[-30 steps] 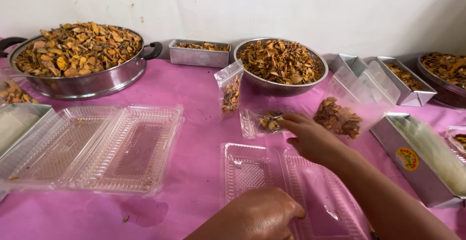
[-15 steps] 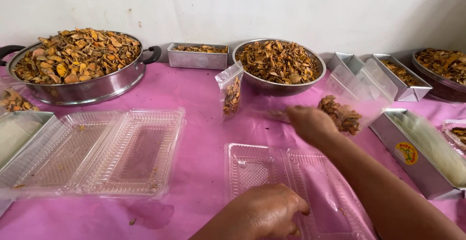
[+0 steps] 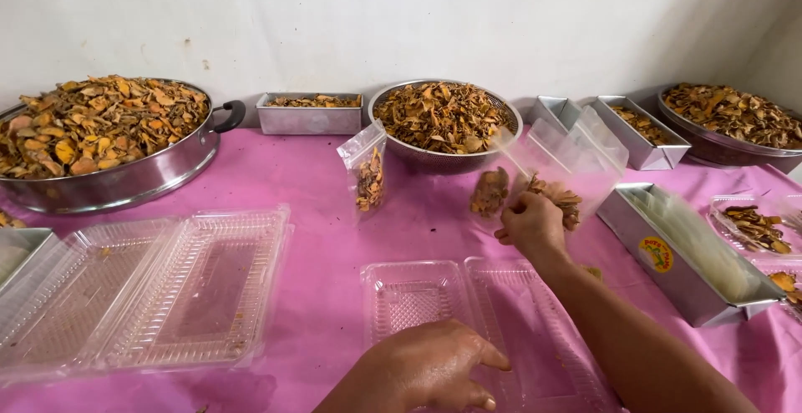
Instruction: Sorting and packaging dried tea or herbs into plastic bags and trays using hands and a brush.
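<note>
Since the earlier frame the right hand (image 3: 530, 225) had lifted a clear bag (image 3: 547, 175) of dried slices off the pink bench, fingers pinched on it, toward the far edge, while the left hand (image 3: 434, 371) pressed flat, fingers spread, steadying the open clamshell tray (image 3: 418, 296) at the near edge.

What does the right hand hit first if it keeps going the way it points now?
The right hand points away from the person, up-left toward the wall. It already holds a small clear bag of dried slices. Straight on, it would likely meet the round metal strainer bowl of dried slices first; depth is hard to judge.
</note>
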